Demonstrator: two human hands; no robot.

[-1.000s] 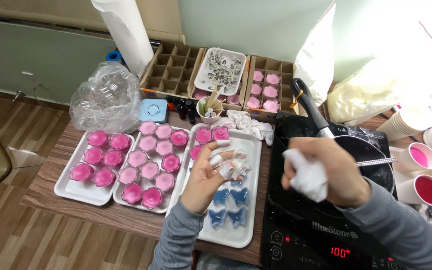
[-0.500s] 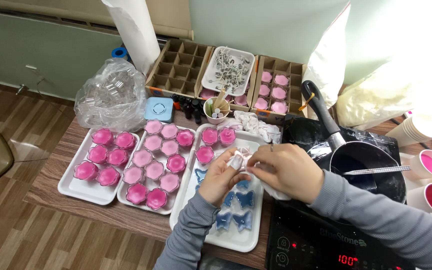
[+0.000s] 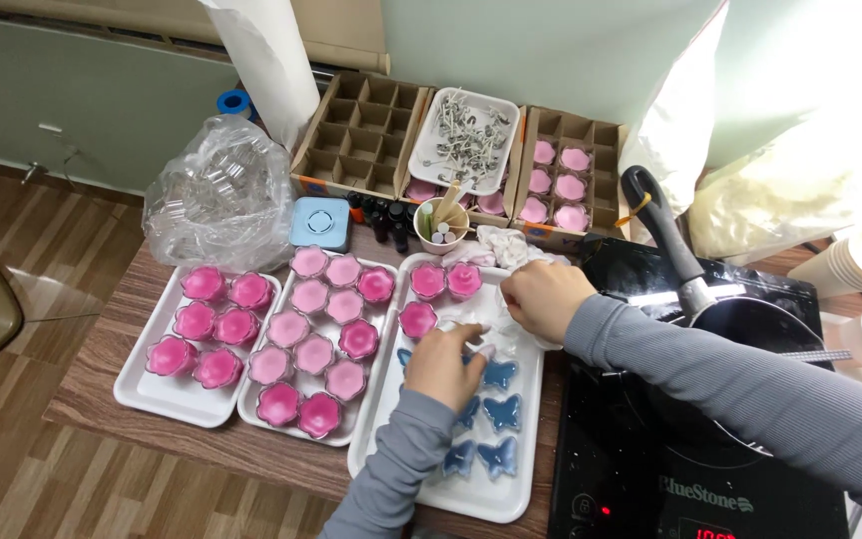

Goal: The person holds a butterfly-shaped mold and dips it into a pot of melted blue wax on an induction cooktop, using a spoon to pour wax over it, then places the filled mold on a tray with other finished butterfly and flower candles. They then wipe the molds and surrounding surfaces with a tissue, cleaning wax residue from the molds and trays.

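Hands over the white tray (image 3: 526, 489) of blue butterfly moulds (image 3: 500, 412), left hand (image 3: 443, 363) spread flat with fingers (image 3: 469, 342) loosely open on the moulds at the tray's middle, right hand (image 3: 543, 296) curled, fingers closed on a white cloth (image 3: 507, 324) at the tray's upper part, pink flower moulds (image 3: 443, 280) at its far end.

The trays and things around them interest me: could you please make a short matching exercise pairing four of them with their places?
Things:
1. Butterfly moulds
2. Plastic bag
3. Pan
4. Left hand

Places:
A. on the cooktop
B. near end of the right tray
C. behind the left tray
D. over the right tray, beside the butterflies

Pairs: 1-B, 2-C, 3-A, 4-D
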